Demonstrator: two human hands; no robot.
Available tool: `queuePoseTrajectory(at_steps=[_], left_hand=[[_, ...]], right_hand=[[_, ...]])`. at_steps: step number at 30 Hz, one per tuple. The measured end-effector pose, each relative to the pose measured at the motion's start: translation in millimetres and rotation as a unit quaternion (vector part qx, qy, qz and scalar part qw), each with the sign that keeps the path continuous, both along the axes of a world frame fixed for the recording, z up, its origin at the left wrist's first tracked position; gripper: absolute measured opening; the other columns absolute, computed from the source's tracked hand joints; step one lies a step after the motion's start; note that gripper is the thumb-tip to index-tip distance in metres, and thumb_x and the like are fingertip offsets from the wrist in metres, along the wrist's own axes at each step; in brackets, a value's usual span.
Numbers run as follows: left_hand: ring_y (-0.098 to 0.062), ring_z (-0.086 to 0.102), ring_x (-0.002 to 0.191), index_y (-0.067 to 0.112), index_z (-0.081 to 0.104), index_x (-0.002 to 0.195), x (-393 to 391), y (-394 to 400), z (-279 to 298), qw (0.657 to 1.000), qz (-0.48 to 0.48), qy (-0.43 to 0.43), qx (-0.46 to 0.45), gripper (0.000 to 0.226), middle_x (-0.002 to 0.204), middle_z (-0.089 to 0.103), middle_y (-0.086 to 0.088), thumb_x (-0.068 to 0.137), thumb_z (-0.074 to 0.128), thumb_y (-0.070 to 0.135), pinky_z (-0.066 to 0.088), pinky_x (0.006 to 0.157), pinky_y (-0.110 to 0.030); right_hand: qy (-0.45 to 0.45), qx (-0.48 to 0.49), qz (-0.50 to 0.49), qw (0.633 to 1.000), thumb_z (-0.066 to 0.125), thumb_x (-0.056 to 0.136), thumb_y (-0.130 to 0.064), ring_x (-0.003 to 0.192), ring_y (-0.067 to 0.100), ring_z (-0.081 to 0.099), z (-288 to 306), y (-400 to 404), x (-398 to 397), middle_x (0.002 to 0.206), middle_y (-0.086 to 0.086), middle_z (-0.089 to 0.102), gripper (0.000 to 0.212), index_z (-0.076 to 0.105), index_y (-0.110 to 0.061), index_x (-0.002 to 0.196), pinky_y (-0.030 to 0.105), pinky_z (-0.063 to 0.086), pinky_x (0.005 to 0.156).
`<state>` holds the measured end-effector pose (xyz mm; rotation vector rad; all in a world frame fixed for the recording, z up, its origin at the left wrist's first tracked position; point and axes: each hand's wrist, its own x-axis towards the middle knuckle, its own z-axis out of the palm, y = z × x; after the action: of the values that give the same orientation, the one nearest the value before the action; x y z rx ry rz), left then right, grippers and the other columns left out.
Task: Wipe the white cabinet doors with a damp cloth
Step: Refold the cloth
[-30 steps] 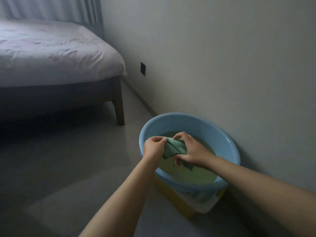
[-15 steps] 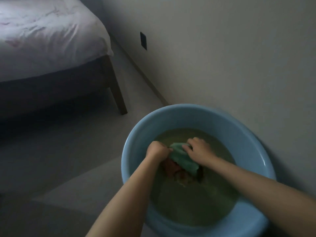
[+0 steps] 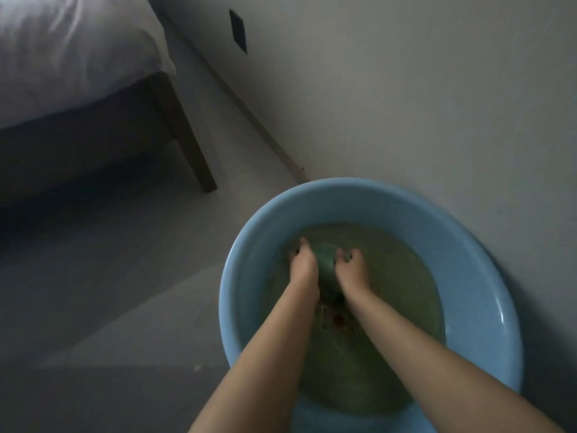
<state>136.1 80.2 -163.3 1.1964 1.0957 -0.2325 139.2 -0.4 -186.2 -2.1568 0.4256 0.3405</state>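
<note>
A round blue basin [image 3: 259, 245] holding murky water stands on the floor against the wall. Both of my hands are down in the water. My left hand [image 3: 303, 265] and my right hand [image 3: 352, 270] grip a green cloth [image 3: 326, 265] between them, one on each side. The cloth is partly under the water, and its lower part is hidden between my wrists. No cabinet door is in view.
A bed [image 3: 71, 51] with a pale cover stands at the upper left, its wooden leg [image 3: 190, 151] on the grey floor. A wall [image 3: 406, 89] runs along the right, with a dark socket [image 3: 238, 29] low on it.
My hands have lowered the green cloth from above the basin into the water. The camera has moved closer and tipped further down over the basin.
</note>
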Motion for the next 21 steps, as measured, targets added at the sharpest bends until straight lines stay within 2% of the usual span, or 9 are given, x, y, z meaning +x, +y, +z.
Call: queuePoseTrajectory(at_steps=[1, 3, 5, 8, 12, 16, 18, 20, 21], left_hand=[[-0.03, 0.049, 0.122, 0.013, 0.039, 0.142, 2.5, -3.8, 2.4, 1.0, -0.016, -0.011, -0.008, 0.054, 0.137, 0.05, -0.011, 0.1, 0.034, 0.047, 0.038, 0.106, -0.038], [-0.03, 0.05, 0.122, 0.012, 0.042, 0.14, 6.1, -9.6, 7.5, 0.997, -0.062, -0.039, 0.022, 0.054, 0.136, 0.051, -0.013, 0.101, 0.029, 0.047, 0.039, 0.104, -0.036], [-0.028, 0.052, 0.12, 0.01, 0.049, 0.134, 4.9, -15.6, 9.4, 0.991, -0.091, -0.076, 0.065, 0.055, 0.132, 0.055, -0.014, 0.101, 0.026, 0.048, 0.04, 0.104, -0.038], [-0.027, 0.057, 0.112, 0.007, 0.059, 0.121, -4.6, -29.4, 17.4, 0.976, -0.115, -0.132, 0.129, 0.056, 0.12, 0.062, -0.013, 0.101, 0.026, 0.047, 0.044, 0.099, -0.037], [-0.022, 0.063, 0.095, 0.011, 0.068, 0.096, -17.7, -41.7, 21.9, 0.972, -0.134, -0.134, 0.136, 0.051, 0.098, 0.069, -0.007, 0.1, 0.032, 0.046, 0.05, 0.092, -0.037], [-0.018, 0.059, 0.077, 0.019, 0.063, 0.074, -35.1, -38.7, 22.2, 0.957, -0.139, -0.145, 0.208, 0.052, 0.074, 0.062, 0.002, 0.099, 0.031, 0.05, 0.043, 0.064, -0.028], [-0.02, 0.059, 0.082, 0.018, 0.061, 0.082, -40.7, -32.5, 22.8, 0.941, -0.138, -0.13, 0.28, 0.052, 0.079, 0.061, 0.0, 0.098, 0.027, 0.054, 0.046, 0.07, -0.032], [-0.025, 0.057, 0.104, 0.016, 0.055, 0.106, -40.9, -21.9, 19.8, 0.936, -0.13, -0.075, 0.319, 0.048, 0.106, 0.06, -0.005, 0.097, 0.03, 0.056, 0.047, 0.09, -0.041], [-0.028, 0.051, 0.117, 0.015, 0.05, 0.12, -39.6, -16.6, 17.9, 0.94, -0.134, -0.039, 0.31, 0.05, 0.123, 0.054, -0.009, 0.096, 0.034, 0.055, 0.042, 0.099, -0.045]], right_hand=[[-0.02, 0.051, -0.014, 0.998, 0.043, 0.1, -0.033, 0.097, 0.032, 0.059, 4.0, 3.3, -3.3, 0.092, 0.005, 0.064, 0.027, 0.059, -0.013, 0.091, 0.025, 0.04, 0.066], [-0.077, 0.133, -0.049, 0.987, 0.045, 0.098, -0.039, 0.073, 0.017, 0.059, 19.7, 7.3, -8.7, 0.067, -0.008, 0.061, 0.039, 0.057, -0.019, 0.067, 0.02, 0.037, 0.054], [-0.133, 0.188, -0.07, 0.971, 0.045, 0.098, -0.042, 0.059, 0.0, 0.057, 32.0, 7.0, -11.2, 0.058, -0.011, 0.062, 0.045, 0.061, -0.025, 0.059, 0.015, 0.039, 0.05], [-0.195, 0.175, -0.033, 0.964, 0.047, 0.099, -0.036, 0.054, 0.0, 0.057, 39.0, -4.0, -11.6, 0.052, -0.008, 0.06, 0.048, 0.06, -0.023, 0.054, 0.017, 0.042, 0.052], [-0.203, 0.073, 0.072, 0.974, 0.043, 0.101, -0.032, 0.056, 0.012, 0.055, 34.0, -25.8, -2.6, 0.057, -0.004, 0.057, 0.047, 0.063, -0.011, 0.064, 0.028, 0.037, 0.052], [-0.111, -0.054, 0.151, 0.981, 0.03, 0.102, -0.041, 0.062, 0.02, 0.052, 18.9, -29.9, 4.5, 0.061, -0.002, 0.053, 0.055, 0.058, -0.012, 0.065, 0.027, 0.028, 0.049], [-0.086, -0.097, 0.105, 0.986, 0.024, 0.103, -0.043, 0.067, 0.022, 0.052, 14.3, -30.9, 8.3, 0.071, 0.002, 0.058, 0.056, 0.062, -0.011, 0.076, 0.028, 0.03, 0.053], [-0.069, -0.143, 0.041, 0.986, 0.021, 0.102, -0.044, 0.082, 0.028, 0.058, 12.6, -34.1, 9.1, 0.092, 0.011, 0.064, 0.055, 0.061, -0.009, 0.092, 0.03, 0.035, 0.064], [-0.056, -0.165, 0.023, 0.984, 0.021, 0.102, -0.044, 0.095, 0.031, 0.058, 11.5, -36.8, 7.3, 0.106, 0.015, 0.062, 0.053, 0.059, -0.008, 0.103, 0.033, 0.038, 0.07]])
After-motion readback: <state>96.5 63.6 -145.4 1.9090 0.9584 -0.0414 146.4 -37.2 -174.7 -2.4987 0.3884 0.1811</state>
